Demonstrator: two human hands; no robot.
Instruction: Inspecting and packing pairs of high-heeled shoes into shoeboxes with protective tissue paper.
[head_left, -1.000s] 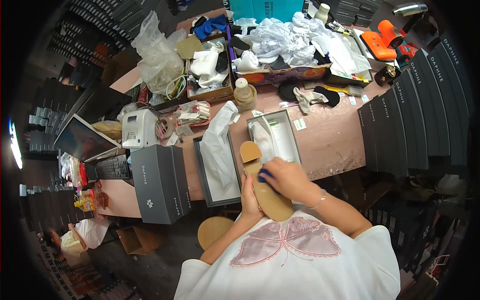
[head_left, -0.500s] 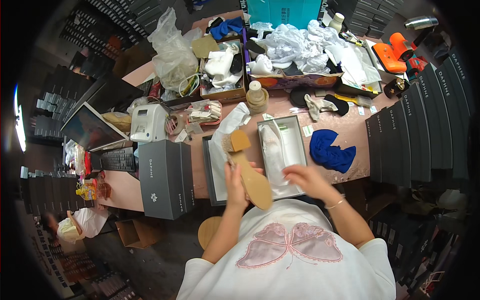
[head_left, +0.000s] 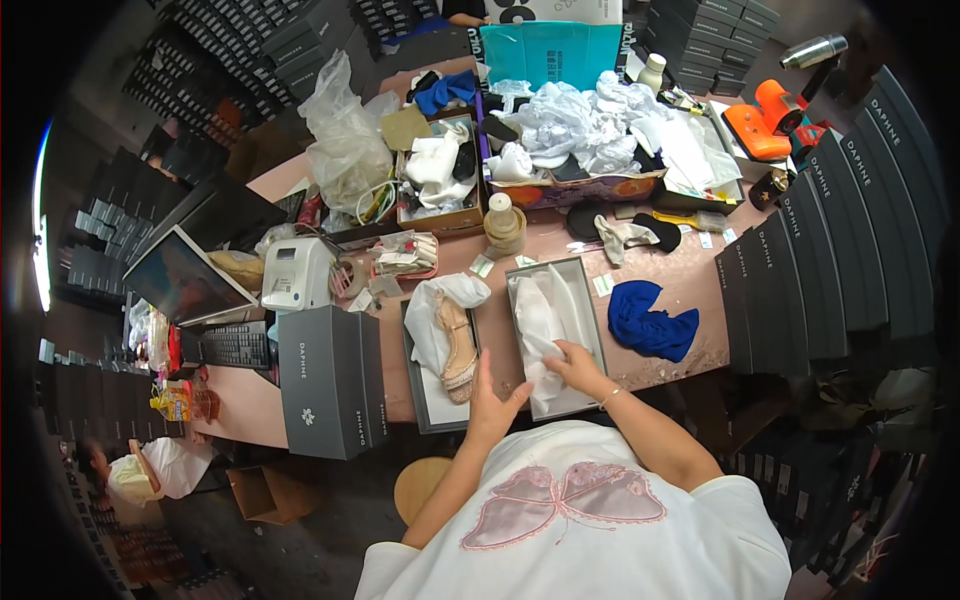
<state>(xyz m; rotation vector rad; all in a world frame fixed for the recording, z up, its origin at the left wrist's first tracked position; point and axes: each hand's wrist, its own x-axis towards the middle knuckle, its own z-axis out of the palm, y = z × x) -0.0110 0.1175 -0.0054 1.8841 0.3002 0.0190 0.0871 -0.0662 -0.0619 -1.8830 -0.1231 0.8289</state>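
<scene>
Beige sandal (head_left: 459, 347), one, in left tray; left hand (head_left: 492, 402) open; right hand (head_left: 577, 365) flat on tissue (head_left: 538, 322).

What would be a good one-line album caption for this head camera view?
Right hand smooths white paper in an open box; left hand rests beside a tan shoe.

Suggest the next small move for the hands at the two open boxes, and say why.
Probably the right hand should spread the white tissue paper flat in the shoe box: it rests on crumpled paper there, while the tan sandal lies in the neighbouring lid by the left hand.
</scene>
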